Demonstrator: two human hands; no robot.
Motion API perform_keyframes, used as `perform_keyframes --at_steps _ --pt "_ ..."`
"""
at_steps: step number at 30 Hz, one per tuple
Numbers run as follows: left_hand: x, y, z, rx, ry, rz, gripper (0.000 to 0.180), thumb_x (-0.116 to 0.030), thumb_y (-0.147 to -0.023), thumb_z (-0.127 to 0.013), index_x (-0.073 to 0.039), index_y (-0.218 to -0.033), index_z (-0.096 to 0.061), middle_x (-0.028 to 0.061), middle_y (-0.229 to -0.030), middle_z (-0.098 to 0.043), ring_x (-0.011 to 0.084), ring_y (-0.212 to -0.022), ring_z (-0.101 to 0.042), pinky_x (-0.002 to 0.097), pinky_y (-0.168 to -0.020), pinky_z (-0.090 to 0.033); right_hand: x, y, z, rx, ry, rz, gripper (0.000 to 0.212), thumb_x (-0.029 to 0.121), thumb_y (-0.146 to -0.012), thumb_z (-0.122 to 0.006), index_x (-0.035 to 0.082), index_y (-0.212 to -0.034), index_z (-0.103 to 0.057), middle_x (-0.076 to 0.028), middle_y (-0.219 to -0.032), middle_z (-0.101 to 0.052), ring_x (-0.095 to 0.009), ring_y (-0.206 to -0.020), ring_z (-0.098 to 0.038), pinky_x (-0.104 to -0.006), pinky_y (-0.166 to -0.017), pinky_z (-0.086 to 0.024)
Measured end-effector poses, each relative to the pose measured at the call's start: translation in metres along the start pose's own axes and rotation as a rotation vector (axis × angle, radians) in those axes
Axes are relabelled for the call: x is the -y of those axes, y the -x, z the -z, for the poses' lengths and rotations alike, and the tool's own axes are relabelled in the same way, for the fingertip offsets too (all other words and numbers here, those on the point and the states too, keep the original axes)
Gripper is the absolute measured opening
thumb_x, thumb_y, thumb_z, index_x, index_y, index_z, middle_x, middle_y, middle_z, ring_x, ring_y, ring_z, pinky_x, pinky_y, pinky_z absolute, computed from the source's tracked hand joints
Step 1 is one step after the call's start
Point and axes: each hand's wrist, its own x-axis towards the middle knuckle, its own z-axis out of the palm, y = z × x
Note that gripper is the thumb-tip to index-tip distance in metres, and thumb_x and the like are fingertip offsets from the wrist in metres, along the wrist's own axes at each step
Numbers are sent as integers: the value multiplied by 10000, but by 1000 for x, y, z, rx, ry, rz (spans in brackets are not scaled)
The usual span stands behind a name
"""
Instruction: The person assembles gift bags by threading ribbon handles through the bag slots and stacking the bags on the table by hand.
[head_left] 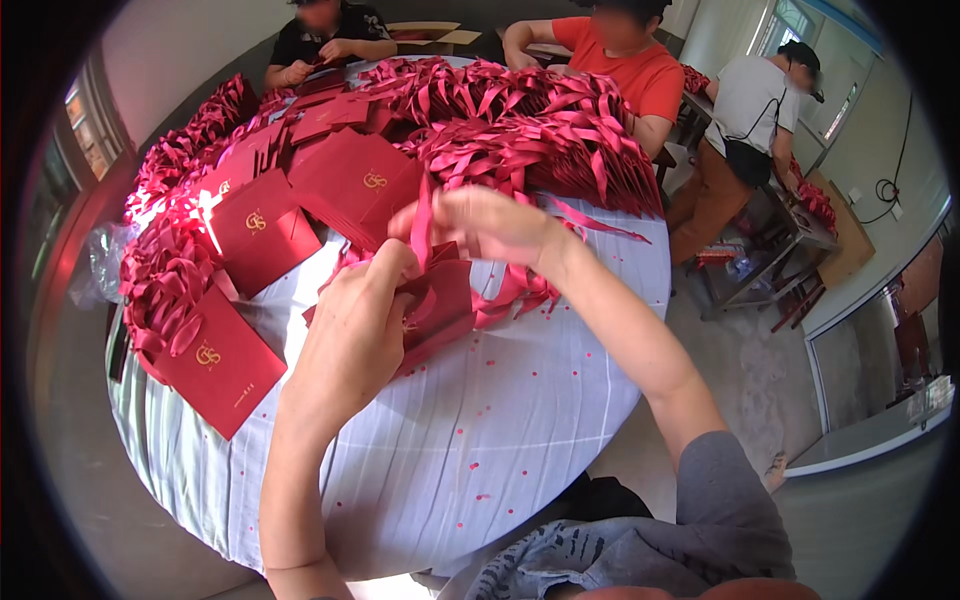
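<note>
My left hand (355,320) is closed, its thumb and forefinger pinched on a red ribbon (422,235) over the near middle of the table. Below and beside those fingers is a small dark red paper bag (440,312), partly covered by the hand. My right hand (490,228) is just right of the ribbon, its fingers curled toward it. Motion blurs those fingers, so their grip on the ribbon is unclear. Just beyond both hands lies a fanned stack of red bags (345,185) with gold emblems.
Red bags with ribbon handles (225,360) lie at the left, and a long ribboned row (560,150) fills the far side. Red dots speckle the white tablecloth (500,420). Two people sit across the table; another person (750,120) stands at a bench on the right.
</note>
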Motion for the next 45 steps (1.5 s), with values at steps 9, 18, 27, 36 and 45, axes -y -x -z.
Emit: perform_keyframes --at_steps 9,18,27,36,45 --pt "-15 -3 4 75 -38 -17 255 -53 -778 -641 -6 -967 -478 181 -803 -598 360 -764 -569 425 -714 -428 2 20 -4 35 26 39 419 316 -896 -591 -29 -1132 -589 -84 -1069 -625 -137 -1000 -575 -267 -887 -443" --pt "-12 -4 -9 -17 -190 -23 264 -36 -747 -662 -17 -935 -477 153 -734 -598 327 -686 -574 397 -673 -424 7 16 -36 -407 578 338 243 174 -921 -547 -20 -900 -693 -11 -688 -640 -22 -616 -511 -200 -528 -397" --pt "-12 0 -9 -52 -163 -41 213 2 -760 -616 -29 -919 -478 153 -718 -602 343 -674 -570 400 -663 -421 24 29 -28 27 91 181 429 50 -818 -535 -32 -1238 -513 -62 -1057 -598 -81 -954 -546 -230 -855 -414" --pt "-9 0 -8 0 -152 -34 202 6 -773 -597 -22 -923 -466 164 -750 -608 345 -708 -571 406 -663 -414 29 29 -23 3 412 212 198 -4 -813 -631 30 -1004 -593 -17 -975 -606 -106 -920 -573 -239 -801 -467" --pt "-13 -2 -6 21 -122 -18 224 6 -765 -614 -4 -935 -468 164 -827 -616 353 -787 -579 413 -697 -439 16 20 -24 53 472 373 124 57 -822 -649 11 -935 -627 -27 -894 -643 -103 -897 -591 -248 -833 -461"
